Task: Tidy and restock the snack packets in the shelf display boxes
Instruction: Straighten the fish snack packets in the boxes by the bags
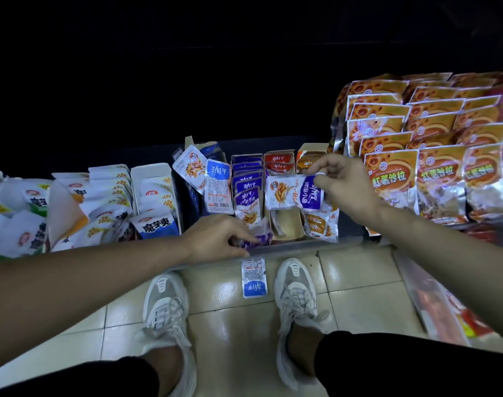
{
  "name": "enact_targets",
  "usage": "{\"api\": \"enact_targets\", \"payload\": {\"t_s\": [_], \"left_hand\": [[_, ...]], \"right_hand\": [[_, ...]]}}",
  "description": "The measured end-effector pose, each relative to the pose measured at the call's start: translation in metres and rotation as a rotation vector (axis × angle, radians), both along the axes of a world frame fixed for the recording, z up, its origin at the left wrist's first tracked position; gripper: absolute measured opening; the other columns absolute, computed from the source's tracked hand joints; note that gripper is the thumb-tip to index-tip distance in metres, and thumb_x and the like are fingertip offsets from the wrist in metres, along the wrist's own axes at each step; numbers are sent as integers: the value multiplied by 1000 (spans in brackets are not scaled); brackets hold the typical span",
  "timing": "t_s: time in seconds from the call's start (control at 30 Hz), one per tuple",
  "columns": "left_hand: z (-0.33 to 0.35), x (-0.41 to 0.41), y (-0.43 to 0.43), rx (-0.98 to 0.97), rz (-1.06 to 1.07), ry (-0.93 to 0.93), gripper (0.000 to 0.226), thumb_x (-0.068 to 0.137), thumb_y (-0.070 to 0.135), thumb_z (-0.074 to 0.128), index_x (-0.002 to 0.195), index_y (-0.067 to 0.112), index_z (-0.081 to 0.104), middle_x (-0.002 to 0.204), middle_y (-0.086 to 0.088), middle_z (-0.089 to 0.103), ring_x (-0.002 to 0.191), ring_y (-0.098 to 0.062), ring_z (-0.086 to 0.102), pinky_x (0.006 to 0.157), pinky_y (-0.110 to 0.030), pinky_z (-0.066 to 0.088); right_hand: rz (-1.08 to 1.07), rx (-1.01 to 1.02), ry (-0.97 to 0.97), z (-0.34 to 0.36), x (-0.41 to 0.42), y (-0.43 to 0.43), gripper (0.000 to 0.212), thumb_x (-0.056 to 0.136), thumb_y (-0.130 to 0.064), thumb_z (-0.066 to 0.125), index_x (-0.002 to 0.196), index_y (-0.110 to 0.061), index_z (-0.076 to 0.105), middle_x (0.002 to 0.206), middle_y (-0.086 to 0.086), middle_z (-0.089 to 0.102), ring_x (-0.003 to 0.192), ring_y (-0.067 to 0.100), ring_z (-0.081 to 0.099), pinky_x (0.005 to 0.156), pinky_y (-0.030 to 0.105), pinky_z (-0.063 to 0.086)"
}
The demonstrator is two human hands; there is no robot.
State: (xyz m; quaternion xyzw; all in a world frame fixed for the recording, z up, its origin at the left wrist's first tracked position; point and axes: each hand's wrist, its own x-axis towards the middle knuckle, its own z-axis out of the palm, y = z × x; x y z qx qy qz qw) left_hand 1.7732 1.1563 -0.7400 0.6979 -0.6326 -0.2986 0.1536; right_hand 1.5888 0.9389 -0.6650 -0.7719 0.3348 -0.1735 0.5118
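Pinching a purple-and-white packet (294, 194) in my right hand (342, 184) above the display boxes (276, 224), my left hand (218, 239) grips loose purple packets (258, 239) at the shelf edge. I judge it half done: a blue packet (254, 277) lies on the floor.

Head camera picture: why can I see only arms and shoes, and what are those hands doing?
The camera sits on a person's head, looking down, so you see only their arms and grey shoes. They stand at a shop shelf with display boxes holding snack packets. The right hand pinches a white-and-purple packet in its fingers above the boxes. The left hand touches purple packets at the shelf's front edge. One blue packet lies on the tiled floor between the shoes.
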Motion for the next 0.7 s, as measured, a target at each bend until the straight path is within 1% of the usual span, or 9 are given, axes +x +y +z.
{"api": "enact_targets", "payload": {"t_s": [0.13, 0.23, 0.33, 0.4, 0.43, 0.5, 0.6, 0.63, 0.7], "left_hand": [[-3, -16, 7, -95, -71, -171, 29, 88, 45, 72, 116, 39, 72, 116, 20, 68, 100, -7, 63, 75, -32, 52], [-7, -20, 12, -200, -36, -241, 20, 88, 44, 72, 104, 35, 77, 98, 15, 73, 87, -10, 69, 63, -31, 54], [-2, -17, 16, -318, 135, -258, 10, 87, 41, 73, 90, 31, 76, 83, 15, 73, 71, -9, 67, 56, -30, 54], [2, -11, 14, -385, 273, -249, 15, 86, 38, 75, 87, 27, 65, 84, 14, 66, 70, -7, 61, 53, -26, 48], [3, -7, 12, -395, 328, -238, 22, 85, 36, 77, 91, 25, 58, 89, 13, 62, 75, -7, 58, 54, -24, 44], [6, 1, 5, -391, 357, -205, 35, 84, 32, 78, 107, 23, 53, 106, 7, 57, 92, -10, 57, 64, -27, 48], [5, 10, -7, -378, 149, -261, 54, 88, 20, 73, 137, 22, 51, 133, -1, 50, 119, -19, 51, 87, -32, 52], [2, 13, -10, -382, 60, -343, 54, 88, 17, 72, 138, 23, 52, 137, -3, 50, 121, -23, 50, 88, -34, 52], [-4, 17, -16, -393, -22, -483, 47, 88, 15, 72, 133, 21, 60, 132, -6, 57, 115, -28, 52, 87, -40, 55]], "right_hand": [[-11, 92, 105, -1, 10, 4, 14, 93, -2, 58, 87, -10, 68, 80, 11, 70, 58, 10, 65, 42, 18, 45], [-37, 241, 208, -8, 18, 10, 11, 93, -4, 60, 88, -5, 70, 86, 16, 72, 56, 15, 67, 44, 22, 51], [47, 537, 207, -14, 25, 18, 15, 93, -2, 62, 106, 1, 68, 100, 23, 71, 78, 23, 74, 64, 25, 61], [124, 707, 150, -18, 26, 18, 31, 92, -5, 64, 122, -7, 62, 111, 19, 71, 95, 30, 73, 80, 32, 61], [149, 722, 137, -21, 25, 16, 37, 91, -6, 66, 126, -12, 59, 114, 16, 71, 99, 30, 72, 83, 34, 60], [163, 593, 162, -28, 24, 14, 44, 88, -4, 70, 129, -14, 58, 117, 13, 70, 101, 29, 71, 82, 33, 60], [213, 38, 317, -44, 26, 11, 51, 86, -4, 71, 135, -14, 58, 120, 5, 65, 107, 19, 66, 79, 21, 58], [276, -131, 354, -48, 28, 11, 58, 86, -7, 73, 140, -17, 54, 126, 3, 60, 112, 15, 61, 86, 21, 56], [452, -323, 396, -56, 36, 12, 73, 86, -14, 74, 150, -25, 41, 142, 4, 47, 123, 14, 49, 102, 31, 49]]}}
